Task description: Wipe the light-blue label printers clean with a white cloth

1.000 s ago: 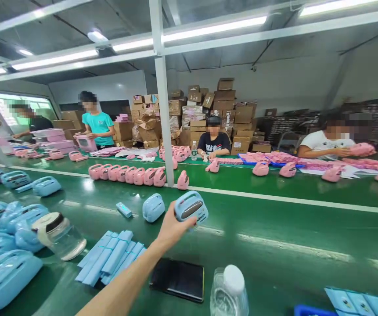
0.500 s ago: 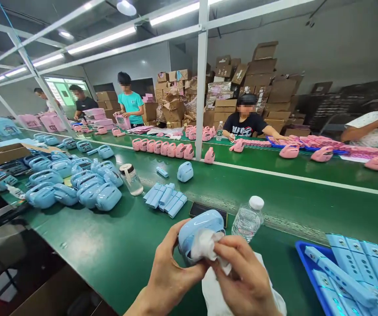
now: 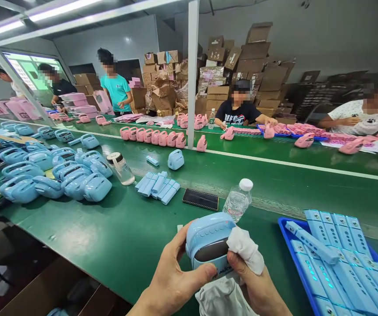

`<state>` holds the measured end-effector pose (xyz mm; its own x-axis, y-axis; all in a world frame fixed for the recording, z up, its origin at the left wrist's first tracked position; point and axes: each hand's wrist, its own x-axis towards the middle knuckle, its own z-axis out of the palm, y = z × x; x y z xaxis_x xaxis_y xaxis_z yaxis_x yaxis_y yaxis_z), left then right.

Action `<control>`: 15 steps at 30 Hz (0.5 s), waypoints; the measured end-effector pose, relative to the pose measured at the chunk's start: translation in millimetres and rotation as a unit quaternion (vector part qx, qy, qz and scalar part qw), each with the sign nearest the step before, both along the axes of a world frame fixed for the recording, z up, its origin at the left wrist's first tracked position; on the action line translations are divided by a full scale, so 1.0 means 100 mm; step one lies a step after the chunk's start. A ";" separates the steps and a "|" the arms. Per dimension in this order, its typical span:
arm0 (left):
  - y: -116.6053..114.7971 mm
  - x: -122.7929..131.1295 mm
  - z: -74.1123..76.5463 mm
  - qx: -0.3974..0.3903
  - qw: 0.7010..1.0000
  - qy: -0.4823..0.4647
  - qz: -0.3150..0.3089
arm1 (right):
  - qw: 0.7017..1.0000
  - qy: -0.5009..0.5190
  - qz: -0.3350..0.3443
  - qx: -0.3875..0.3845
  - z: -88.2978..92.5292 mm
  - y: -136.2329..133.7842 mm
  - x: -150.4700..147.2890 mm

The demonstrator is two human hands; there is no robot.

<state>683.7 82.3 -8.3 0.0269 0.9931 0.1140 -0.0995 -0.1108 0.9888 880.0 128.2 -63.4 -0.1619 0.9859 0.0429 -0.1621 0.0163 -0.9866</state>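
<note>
You're holding a light-blue plastic device (image 3: 208, 241) in your left hand (image 3: 175, 281), your right hand (image 3: 254, 285) pressing a white cloth (image 3: 245, 250) on it; a water bottle (image 3: 238, 201) and black phone (image 3: 200, 199) are sitting on the green desk (image 3: 109, 237), beside a blue tray (image 3: 282, 228) of light-blue sticks (image 3: 333, 263).

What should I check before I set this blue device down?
1. Grip: left hand wraps the blue device from below: ok.
2. Cloth: right hand presses the white cloth against the device's upper corner: ok.
3. Device surface: smudges or dust too small to see: cannot tell.
4. Water bottle: stands very close behind the device, and any contact is hard to judge: cannot tell.
5. Blue tray: one bar lies diagonally across the others: not ok.
</note>
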 end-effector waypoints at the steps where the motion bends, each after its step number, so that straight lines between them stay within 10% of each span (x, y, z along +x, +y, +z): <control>1: 0.00 -0.01 0.01 0.008 1.000 -0.002 -0.015 | 1.000 0.008 0.006 -0.014 -0.03 -0.02 -0.01; 10: -0.03 0.13 -0.01 0.005 0.998 -0.018 0.068 | 0.998 0.030 -0.045 -0.031 0.05 -0.08 -0.14; 15: 0.03 0.23 -0.12 -0.059 0.994 -0.059 0.074 | 0.962 -0.230 -0.130 0.072 0.10 -0.08 -0.10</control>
